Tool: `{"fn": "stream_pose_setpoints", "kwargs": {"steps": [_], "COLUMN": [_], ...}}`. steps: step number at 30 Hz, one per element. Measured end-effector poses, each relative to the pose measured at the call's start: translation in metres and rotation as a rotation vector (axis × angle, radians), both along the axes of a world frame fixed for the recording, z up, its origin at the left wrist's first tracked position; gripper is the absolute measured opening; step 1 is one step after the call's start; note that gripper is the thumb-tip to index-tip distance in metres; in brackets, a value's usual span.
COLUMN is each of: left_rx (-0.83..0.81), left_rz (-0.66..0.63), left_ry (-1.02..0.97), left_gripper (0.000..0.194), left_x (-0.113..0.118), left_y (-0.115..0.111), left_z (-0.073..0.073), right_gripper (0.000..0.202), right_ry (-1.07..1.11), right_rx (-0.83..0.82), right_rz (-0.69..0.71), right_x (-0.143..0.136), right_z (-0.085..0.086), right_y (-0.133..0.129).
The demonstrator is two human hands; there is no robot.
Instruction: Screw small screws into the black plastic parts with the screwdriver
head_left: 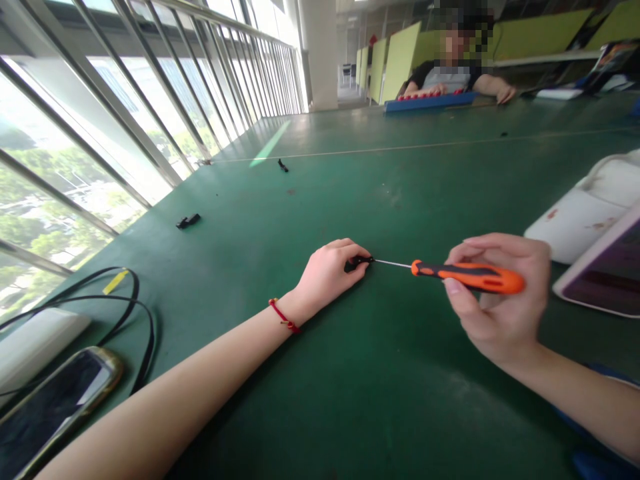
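Observation:
My left hand (334,268) rests on the green table (320,400), its fingers pinching a small black part (356,263) whose kind I cannot make out. A red cord bracelet (284,316) circles that wrist. In my right hand (505,313) is a screwdriver (470,275) with an orange and black handle, gripped between thumb and fingers. Its thin shaft points left and the tip meets the right end of the black part. Two more small black pieces, one nearer (188,221) and one farther (283,165), lie on the table to the left.
A phone (60,407), a white box-like object (45,340) and a looped black cable (150,333) lie at left. White items, including a pouch-like one (585,213) and a tablet-like one (605,267), stand at right. A person sits across behind a blue tray (430,101). Metal railing (165,153) borders the left.

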State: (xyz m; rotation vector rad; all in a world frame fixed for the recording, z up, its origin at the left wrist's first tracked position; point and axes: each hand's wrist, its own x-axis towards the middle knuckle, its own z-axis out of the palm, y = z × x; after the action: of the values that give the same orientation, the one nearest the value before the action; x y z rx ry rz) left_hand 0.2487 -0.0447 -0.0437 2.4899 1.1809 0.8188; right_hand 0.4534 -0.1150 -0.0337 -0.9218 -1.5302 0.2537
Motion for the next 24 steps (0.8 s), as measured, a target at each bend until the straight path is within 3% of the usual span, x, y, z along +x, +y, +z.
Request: {"fn": "stream_pose_setpoints", "kwargs": {"steps": [5,10,14,17,22,24], "left_rx": [0.01,-0.001,-0.011,-0.018,-0.037,-0.049], "left_rz": [-0.032,-0.065,-0.077,-0.076,-0.075,-0.079], "left_ry": [0.019,0.034,0.032,0.021,-0.005,-0.019], "left_gripper": [0.019,0.02,0.021,0.021,0.02,0.02], "left_x": [0.0,0.0,0.0,-0.001,0.0,0.0], "left_y": [-0.001,-0.002,-0.001,0.0,0.0,0.0], "left_z": [0.002,0.004,0.004,0.003,0.004,0.003], "right_gripper": [0.006,0.019,0.009,0.023,0.016,0.036], "right_ry": [-0.142,-0.204,-0.325,-0.405,-0.655,-0.693], "right_rx": [-0.078,-0.124,-0.191,-0.202,-0.227,-0.21], "right_rz": [0.008,-0.127,-0.119,-0.093,-0.109,-0.11], "right_x": [0.004,0.005,0.005,0.001,-0.012,-0.015], "right_z": [0.004,0.03,0.055,0.073,0.096,0.1], "right_y": [-0.003,0.001,0.018,0.03,0.044,0.047]}}
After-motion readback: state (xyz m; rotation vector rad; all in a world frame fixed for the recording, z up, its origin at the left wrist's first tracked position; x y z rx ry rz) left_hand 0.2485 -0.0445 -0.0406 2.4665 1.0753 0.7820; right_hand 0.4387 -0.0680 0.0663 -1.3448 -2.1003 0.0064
